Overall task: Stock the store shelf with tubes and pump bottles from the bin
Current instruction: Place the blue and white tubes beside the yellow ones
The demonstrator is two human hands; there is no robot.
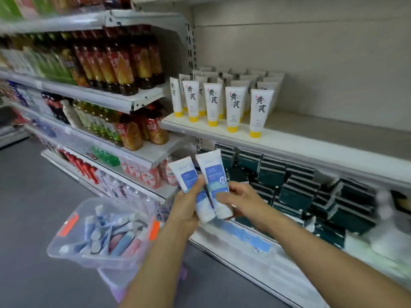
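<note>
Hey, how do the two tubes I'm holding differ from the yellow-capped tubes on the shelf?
The held tubes carry blue label panels and pale caps; the shelf tubes show large black characters and yellow caps. The held tubes tilt in the air, gripped by the left hand and right hand; the shelf tubes stand upright in rows on the shelf. Both kinds are white squeeze tubes, cap end down.
</note>
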